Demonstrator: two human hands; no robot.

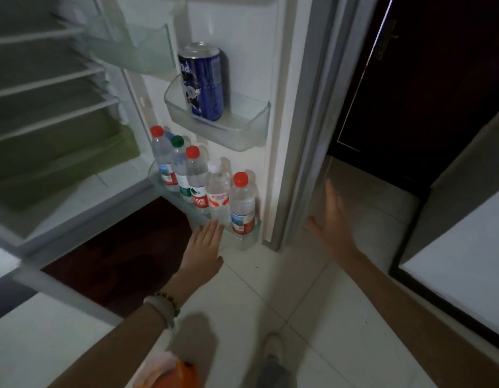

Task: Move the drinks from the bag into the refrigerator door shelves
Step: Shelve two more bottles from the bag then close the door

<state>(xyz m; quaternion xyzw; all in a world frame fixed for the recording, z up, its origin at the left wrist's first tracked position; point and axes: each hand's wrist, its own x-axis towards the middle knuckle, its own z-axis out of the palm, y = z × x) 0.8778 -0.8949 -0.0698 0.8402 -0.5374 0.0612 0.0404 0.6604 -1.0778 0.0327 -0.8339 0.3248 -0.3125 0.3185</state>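
The refrigerator door stands open. Its bottom shelf (249,236) holds several water bottles with red, green and white caps, the nearest a red-capped bottle (243,203). A blue can (205,82) stands in the middle door shelf (242,130). My left hand (205,247) is flat with fingers extended, its fingertips at the front of the bottom shelf below a white-capped bottle (219,191). My right hand (333,217) is spread wide, empty, by the outer edge of the door (307,135). An orange and pale bag (170,373) shows at the bottom edge, under my left forearm.
The fridge interior (46,107) with wire shelves and a green drawer lies at left. A dark mat (116,261) covers the floor under the fridge. A dark doorway (424,93) and a white-topped cabinet (466,261) are at right. White floor tiles lie below, with a foot (273,348) visible.
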